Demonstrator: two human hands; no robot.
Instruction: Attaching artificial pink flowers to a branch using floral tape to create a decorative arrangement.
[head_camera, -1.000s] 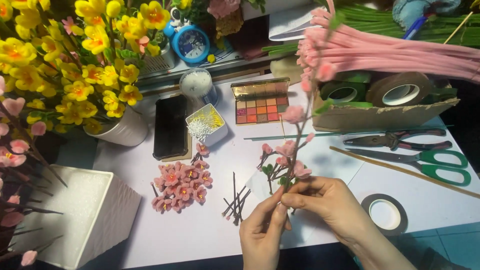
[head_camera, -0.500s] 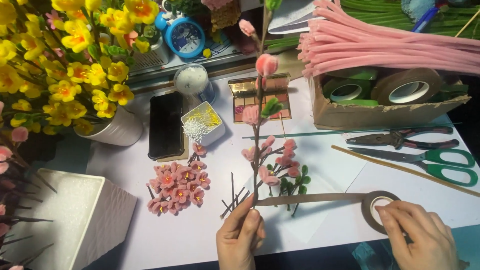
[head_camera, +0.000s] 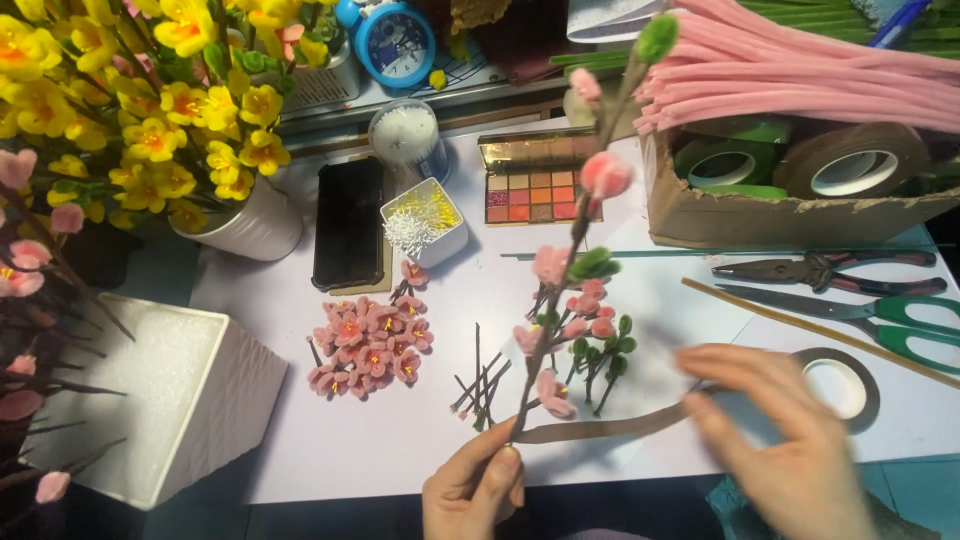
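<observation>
My left hand (head_camera: 475, 490) pinches the lower end of an artificial flower branch (head_camera: 575, 240) with pink buds and green leaves, held upright and leaning right. A strip of brown floral tape (head_camera: 600, 428) runs from the branch's base across to my right hand (head_camera: 780, 440), which grips the tape's other end beside the brown tape roll (head_camera: 842, 386) lying on the white table (head_camera: 640, 290). The right hand is blurred.
Pink paper blossoms (head_camera: 370, 340), dark stem pieces (head_camera: 480, 385) and small bud sprigs (head_camera: 600, 345) lie mid-table. A white foam-filled pot (head_camera: 150, 400) stands left, yellow flowers (head_camera: 130, 110) behind. Pliers (head_camera: 820, 270), green scissors (head_camera: 890, 320), a cardboard box (head_camera: 780, 210) of tape rolls and pink stems (head_camera: 800, 70) sit right.
My right hand left the branch, reached to the tape roll and now draws the brown tape out sideways. The branch has swung upright in my left hand.
</observation>
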